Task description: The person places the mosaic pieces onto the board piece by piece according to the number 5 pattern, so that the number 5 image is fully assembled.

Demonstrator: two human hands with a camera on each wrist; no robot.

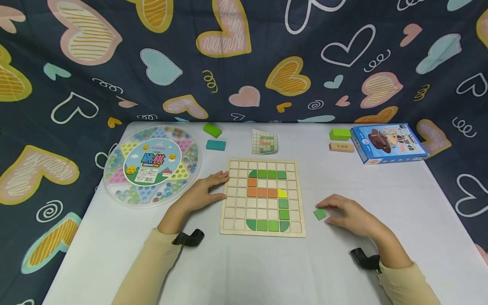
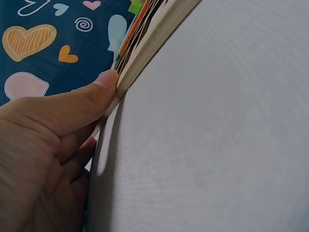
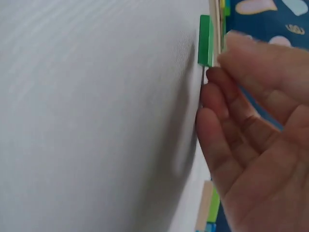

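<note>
In the head view a wooden grid board (image 1: 263,228) lies flat on the table, bearing green, orange and yellow tiles in several cells. My left hand (image 1: 203,191) touches the board's left edge with thumb and fingertips; the left wrist view shows the thumb (image 2: 104,84) against that edge. To the right of the board a small green square tile (image 1: 320,214) lies on the table. Around it, close by, are the loosely bent fingers and thumb of my right hand (image 1: 352,214). The right wrist view has the green tile (image 3: 205,41) just beyond the fingertips, apparently not pinched.
A printed pattern card (image 1: 264,142) lies behind the board. At the left is a round Chinese checkers set (image 1: 152,163), beside green (image 1: 212,130) and teal (image 1: 215,145) blocks. A blue box (image 1: 389,143) stands back right, next to green (image 1: 339,134) and wooden (image 1: 341,147) blocks.
</note>
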